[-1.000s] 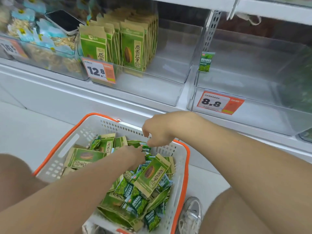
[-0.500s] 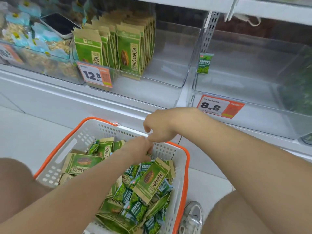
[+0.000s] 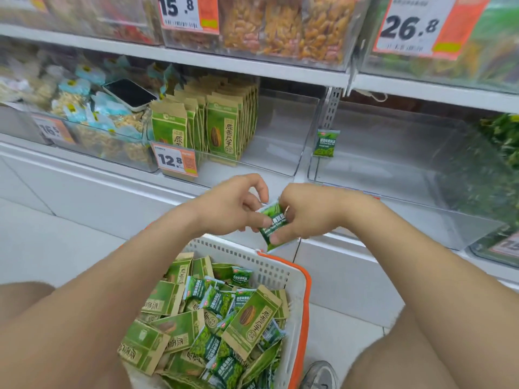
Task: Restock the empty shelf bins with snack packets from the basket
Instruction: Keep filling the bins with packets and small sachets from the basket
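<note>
My left hand (image 3: 236, 209) and my right hand (image 3: 300, 217) together pinch one small green pea packet (image 3: 273, 223) in the air above the far rim of the white basket with orange trim (image 3: 297, 279). The basket holds several green pea packets (image 3: 216, 301) and tan sunflower seed packets (image 3: 252, 318). In front of my hands stands a clear shelf bin (image 3: 393, 175) with a single pea packet (image 3: 325, 143) stuck at its back left. To its left, another clear bin (image 3: 275, 153) has upright seed packets (image 3: 222, 133) on its left side and bare room on its right.
A phone (image 3: 130, 94) lies on light blue snack packets in the left bin (image 3: 92, 136). Orange price tags 12.8 (image 3: 174, 161), 15.8 and 26.8 hang on bin fronts. Upper shelf bins hold orange snacks (image 3: 280, 26). A bin of loose green packets (image 3: 494, 169) is at the right. A shoe (image 3: 320, 374) is beside the basket.
Both hands rose out of the basket toward the shelf, now holding a green pea packet between them. The camera view tilted up, showing the upper shelf.
</note>
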The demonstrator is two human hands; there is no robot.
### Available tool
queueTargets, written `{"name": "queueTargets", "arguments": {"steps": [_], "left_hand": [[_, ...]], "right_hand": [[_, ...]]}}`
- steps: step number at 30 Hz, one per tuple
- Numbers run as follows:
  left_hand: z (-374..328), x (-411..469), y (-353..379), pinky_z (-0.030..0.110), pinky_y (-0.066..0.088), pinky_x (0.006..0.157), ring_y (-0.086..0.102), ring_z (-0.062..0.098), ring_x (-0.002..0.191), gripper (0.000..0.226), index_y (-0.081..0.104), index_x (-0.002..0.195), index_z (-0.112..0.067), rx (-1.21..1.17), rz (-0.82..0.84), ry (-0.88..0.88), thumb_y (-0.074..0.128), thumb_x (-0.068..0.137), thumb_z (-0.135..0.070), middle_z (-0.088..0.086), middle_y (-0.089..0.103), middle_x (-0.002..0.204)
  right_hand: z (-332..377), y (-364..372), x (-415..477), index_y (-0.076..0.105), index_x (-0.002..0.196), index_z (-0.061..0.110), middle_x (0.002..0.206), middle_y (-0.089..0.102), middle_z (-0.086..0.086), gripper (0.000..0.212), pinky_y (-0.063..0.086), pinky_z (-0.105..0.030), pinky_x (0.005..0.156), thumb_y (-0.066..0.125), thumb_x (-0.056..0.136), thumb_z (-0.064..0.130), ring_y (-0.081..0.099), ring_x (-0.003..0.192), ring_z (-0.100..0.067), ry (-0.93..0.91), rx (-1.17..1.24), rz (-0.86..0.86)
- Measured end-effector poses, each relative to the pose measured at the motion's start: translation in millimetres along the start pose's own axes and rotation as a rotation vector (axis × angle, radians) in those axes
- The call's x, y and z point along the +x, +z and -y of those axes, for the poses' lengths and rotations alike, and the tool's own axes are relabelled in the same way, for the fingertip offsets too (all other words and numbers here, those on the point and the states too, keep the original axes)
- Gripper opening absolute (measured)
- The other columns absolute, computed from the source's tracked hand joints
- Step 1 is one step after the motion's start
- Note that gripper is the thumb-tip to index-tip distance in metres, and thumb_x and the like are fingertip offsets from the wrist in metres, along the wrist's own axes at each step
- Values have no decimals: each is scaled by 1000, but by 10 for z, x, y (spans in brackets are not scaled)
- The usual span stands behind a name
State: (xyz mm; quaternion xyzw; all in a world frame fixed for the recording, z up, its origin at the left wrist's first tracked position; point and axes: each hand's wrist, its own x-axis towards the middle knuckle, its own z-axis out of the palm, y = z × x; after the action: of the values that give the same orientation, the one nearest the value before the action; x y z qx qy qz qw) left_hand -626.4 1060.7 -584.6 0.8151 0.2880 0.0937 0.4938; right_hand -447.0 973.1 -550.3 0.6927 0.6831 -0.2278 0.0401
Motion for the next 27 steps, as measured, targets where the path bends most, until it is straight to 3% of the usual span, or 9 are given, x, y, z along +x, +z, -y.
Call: {"name": "queueTargets", "arguments": {"steps": [4,8,14,17,19,21,24,27], "left_hand": [[-126,-38,-85,27,58,69,65,18,71,17,65,115,-6,-245,-174,48,70,99,-11,18,77,89],[-159,41,-23,24,58,63,66,17,70,18,73,106,1,-411,-294,57,62,105,-12,17,73,87],[-262,179,-8,23,58,64,69,16,72,21,74,99,-6,-445,-455,62,57,108,-15,11,76,84],[-398,250,9,29,62,68,72,18,72,25,70,108,-4,-502,-468,79,47,110,-13,13,79,92],[-453,329,35,33,61,71,72,16,74,21,69,107,-9,-414,-477,80,48,109,-12,9,80,94],[-458,437,64,33,58,76,72,15,78,17,71,101,-19,-181,-509,118,56,103,-11,2,79,92],[-485,571,123,26,51,84,69,10,86,16,71,105,-24,184,-498,198,62,97,-14,-10,73,99],[-543,679,175,33,49,92,65,16,101,26,62,123,-22,307,-423,228,63,97,-23,-7,67,114]], "right_hand": [[-24,-139,-159,71,108,3,87,80,-7,25,65,-33,71,82,89,14,78,82,-19,-12,576,-82],[-80,-188,-230,69,116,1,93,80,-10,31,64,-34,74,81,88,5,79,87,-24,-15,680,-131],[-99,-254,-253,76,109,10,90,80,-7,18,63,-30,68,78,93,18,73,71,-16,17,740,-241],[-201,-335,-225,71,99,3,78,72,-6,21,52,-29,55,67,101,24,63,60,-17,112,982,-322],[-309,-388,-150,65,94,5,75,65,-10,20,45,-28,49,59,105,21,56,52,-18,235,1247,-458],[-438,-428,-56,62,99,4,75,62,-14,15,37,-25,43,57,102,18,50,46,-19,329,1411,-657],[-690,-436,89,59,115,0,78,64,-18,27,36,-24,42,55,98,21,48,44,-21,441,1438,-856],[-899,-431,253,58,122,1,85,68,-18,36,48,-27,46,48,100,27,57,50,-24,512,1386,-875]]}}
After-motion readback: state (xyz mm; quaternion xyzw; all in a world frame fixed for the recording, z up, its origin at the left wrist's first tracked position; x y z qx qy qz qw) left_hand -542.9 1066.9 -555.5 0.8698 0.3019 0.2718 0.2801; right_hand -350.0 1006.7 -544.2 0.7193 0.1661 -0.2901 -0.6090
